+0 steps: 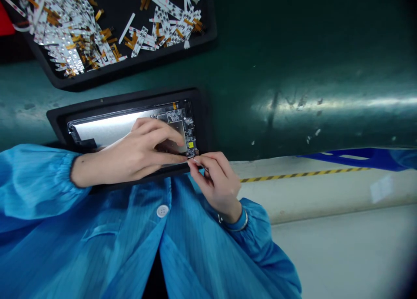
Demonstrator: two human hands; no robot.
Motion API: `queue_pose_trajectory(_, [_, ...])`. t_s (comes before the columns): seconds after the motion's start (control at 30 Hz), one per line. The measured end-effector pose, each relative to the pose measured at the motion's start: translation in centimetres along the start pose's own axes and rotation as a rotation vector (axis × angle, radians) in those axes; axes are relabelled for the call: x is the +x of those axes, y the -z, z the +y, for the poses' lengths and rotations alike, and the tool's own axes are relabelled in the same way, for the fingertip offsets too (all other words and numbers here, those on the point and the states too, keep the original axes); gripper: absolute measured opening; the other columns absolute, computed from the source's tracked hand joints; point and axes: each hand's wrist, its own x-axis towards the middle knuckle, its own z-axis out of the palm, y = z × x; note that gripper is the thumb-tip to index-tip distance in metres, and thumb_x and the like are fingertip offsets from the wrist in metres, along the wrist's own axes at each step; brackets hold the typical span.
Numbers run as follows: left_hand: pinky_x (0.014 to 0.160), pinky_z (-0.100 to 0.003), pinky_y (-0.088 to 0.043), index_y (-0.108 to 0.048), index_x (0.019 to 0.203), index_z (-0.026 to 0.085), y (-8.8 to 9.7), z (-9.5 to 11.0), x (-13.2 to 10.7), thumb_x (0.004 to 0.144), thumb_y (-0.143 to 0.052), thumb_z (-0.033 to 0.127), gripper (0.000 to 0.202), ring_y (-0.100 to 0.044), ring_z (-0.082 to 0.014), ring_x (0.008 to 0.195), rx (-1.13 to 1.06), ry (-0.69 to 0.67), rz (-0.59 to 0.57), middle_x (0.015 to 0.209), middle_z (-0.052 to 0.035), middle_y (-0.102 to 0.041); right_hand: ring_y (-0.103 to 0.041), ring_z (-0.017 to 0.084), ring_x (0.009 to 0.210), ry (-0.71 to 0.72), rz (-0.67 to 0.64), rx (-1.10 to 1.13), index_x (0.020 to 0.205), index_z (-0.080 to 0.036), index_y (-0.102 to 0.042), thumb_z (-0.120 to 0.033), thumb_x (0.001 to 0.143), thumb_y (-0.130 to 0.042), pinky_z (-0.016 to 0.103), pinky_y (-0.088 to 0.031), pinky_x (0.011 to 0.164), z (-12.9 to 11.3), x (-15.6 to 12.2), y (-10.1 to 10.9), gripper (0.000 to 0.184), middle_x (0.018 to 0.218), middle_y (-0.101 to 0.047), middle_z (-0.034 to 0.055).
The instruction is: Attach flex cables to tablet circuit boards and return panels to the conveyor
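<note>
An opened tablet-like device with a silver plate [107, 127] and a circuit board [188, 127] lies in a black tray [130, 99] close to my body. My left hand [137, 149] rests across the device with its fingers spread, one fingertip reaching the board's near right corner. At that same corner my right hand [215, 175] has thumb and forefinger pinched together. Whatever is between those fingertips is too small to make out. A yellow square [190, 145] shows on the board. My left hand covers the middle of the device.
Beyond the device stands a larger black tray [130, 64] heaped with white strips [78, 34] and orange flex pieces. A red object [4, 21] sits at the far left. The green tabletop [293, 73] extends right, with small white scraps; a blue object [352, 158] is past its near edge.
</note>
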Motion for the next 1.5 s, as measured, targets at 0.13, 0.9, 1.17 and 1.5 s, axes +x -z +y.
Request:
queue_pose_trajectory(0.13, [0.095, -0.039, -0.036, -0.064, 0.125, 0.031, -0.2, -0.2, -0.2, 0.105, -0.04, 0.032, 0.031, -0.055, -0.024, 0.119, 0.06, -0.029, 0.018, 0.124, -0.0051, -0.064, -0.06, 0.01, 0.066, -0.081, 0.052, -0.044, 0.086, -0.021, -0.057, -0.024, 0.091, -0.07, 0.021, -0.048, 0.052, 0.0, 0.5, 0.5, 0.014, 0.081, -0.061, -0.0003])
queue_pose_trajectory(0.9, [0.08, -0.039, -0.049, -0.066, 0.104, 0.015, 0.5, 1.5, 0.7, 0.102, -0.045, 0.023, 0.023, -0.063, -0.0259, 0.098, 0.401, -0.089, 0.009, 0.105, -0.0106, -0.068, -0.041, 0.002, 0.048, -0.175, -0.139, 0.187, 0.093, -0.019, -0.064, -0.023, 0.084, -0.077, 0.019, -0.042, 0.047, 1.2, 1.6, 2.5, 0.016, 0.089, -0.056, -0.0018])
queue_pose_trajectory(1.17, [0.066, -0.035, -0.05, -0.06, 0.088, 0.012, -1.0, 3.1, 4.0, 0.099, -0.039, 0.014, 0.024, -0.058, -0.0244, 0.08, 0.616, -0.092, -0.047, 0.084, -0.01, -0.06, -0.055, 0.007, 0.06, 0.208, -0.119, -0.2, 0.094, -0.018, -0.068, -0.025, 0.097, -0.061, 0.019, -0.043, 0.05, 1.2, 1.3, 2.5, 0.01, 0.083, -0.064, 0.0011])
queue_pose_trajectory(1.5, [0.057, -0.03, -0.047, -0.063, 0.089, 0.01, -1.3, 4.1, 4.5, 0.096, -0.026, 0.006, 0.038, -0.061, -0.0219, 0.075, 0.676, 0.022, -0.107, 0.077, -0.008, -0.055, -0.057, 0.008, 0.057, 0.602, -0.271, -0.352, 0.086, -0.013, -0.07, -0.01, 0.101, -0.042, 0.023, -0.04, 0.046, 1.7, 3.2, 3.7, 0.031, 0.073, -0.066, 0.0017])
